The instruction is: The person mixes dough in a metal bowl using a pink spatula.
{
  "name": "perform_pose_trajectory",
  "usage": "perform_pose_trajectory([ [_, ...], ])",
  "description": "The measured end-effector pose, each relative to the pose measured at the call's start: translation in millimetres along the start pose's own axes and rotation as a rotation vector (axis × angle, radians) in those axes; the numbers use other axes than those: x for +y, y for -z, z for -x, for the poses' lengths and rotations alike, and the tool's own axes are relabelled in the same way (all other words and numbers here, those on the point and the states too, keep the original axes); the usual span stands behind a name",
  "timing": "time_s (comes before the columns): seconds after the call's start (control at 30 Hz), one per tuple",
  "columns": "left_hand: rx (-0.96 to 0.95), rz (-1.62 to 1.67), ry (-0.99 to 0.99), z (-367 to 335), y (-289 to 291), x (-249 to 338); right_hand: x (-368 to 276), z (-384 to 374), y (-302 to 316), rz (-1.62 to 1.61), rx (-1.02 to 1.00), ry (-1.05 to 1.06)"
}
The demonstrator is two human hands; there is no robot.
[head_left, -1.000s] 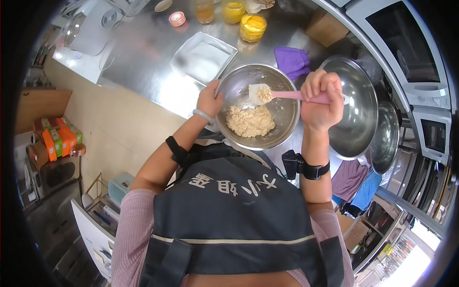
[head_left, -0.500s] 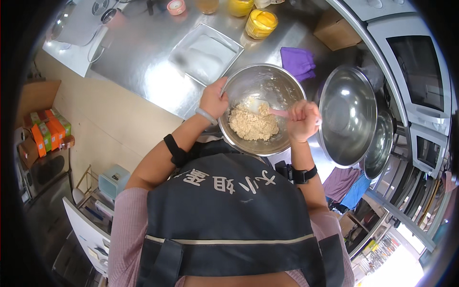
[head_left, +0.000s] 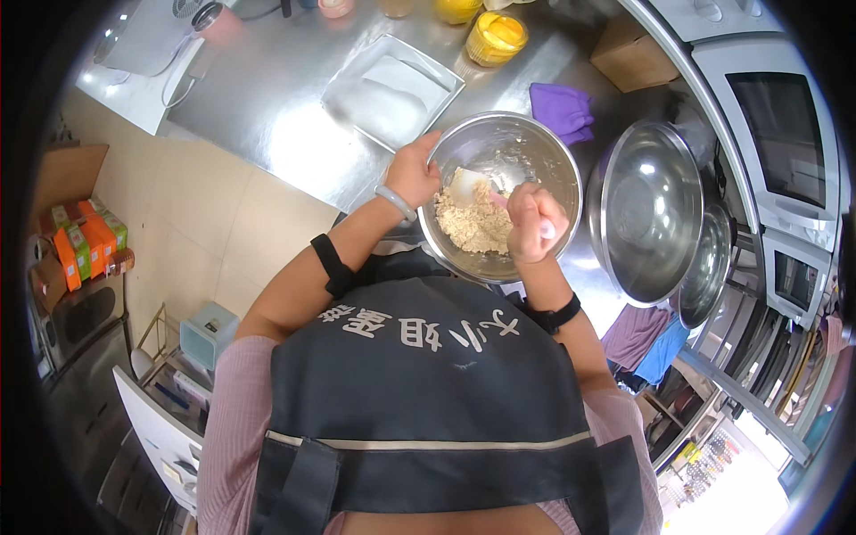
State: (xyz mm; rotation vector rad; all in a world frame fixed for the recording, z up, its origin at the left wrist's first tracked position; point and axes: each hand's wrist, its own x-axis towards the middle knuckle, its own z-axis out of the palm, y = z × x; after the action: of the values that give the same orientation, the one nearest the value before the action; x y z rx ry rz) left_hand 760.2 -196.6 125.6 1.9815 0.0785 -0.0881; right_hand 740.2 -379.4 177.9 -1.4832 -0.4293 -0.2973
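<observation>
In front of me stands a steel mixing bowl holding a crumbly, pale beige dough. My left hand grips the bowl's left rim, thumb on the inside and fingers outside. Wrapped round the handle of a spatula, my right hand is over the bowl's right side. The spatula's pale blade is in the dough, and part of its pink handle shows beside my fist. Some dough smears cling to the bowl's inner wall.
Beyond the bowl lies a square metal tray with a white sheet. A purple cloth, a yellow-filled tub and a cardboard box are at the back. Large steel bowls stand close on the right.
My right hand has moved left and inward over the bowl, and the spatula is steeper, its blade further left. The bowl sits slightly further right in view, my left hand still on its rim.
</observation>
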Motion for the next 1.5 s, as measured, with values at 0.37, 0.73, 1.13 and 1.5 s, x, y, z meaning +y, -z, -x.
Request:
perform_pose_trajectory([
  [0.37,0.013,-0.104,-0.061,3.8,3.7,5.3,-36.1,-64.6,46.0,-0.532,0.517,-0.377],
  [0.73,0.063,-0.104,-0.033,6.8,-2.0,-4.9,-32.4,-72.7,19.9,-0.301,0.51,-0.216],
  [1.13,0.096,-0.174,-0.182,1.8,-5.1,-4.7,81.4,-96.5,14.3,0.452,0.681,-0.009],
  [1.5,0.058,-0.209,-0.097,2.4,-1.5,2.0,-17.0,-98.5,32.1,-0.124,0.751,-0.13],
])
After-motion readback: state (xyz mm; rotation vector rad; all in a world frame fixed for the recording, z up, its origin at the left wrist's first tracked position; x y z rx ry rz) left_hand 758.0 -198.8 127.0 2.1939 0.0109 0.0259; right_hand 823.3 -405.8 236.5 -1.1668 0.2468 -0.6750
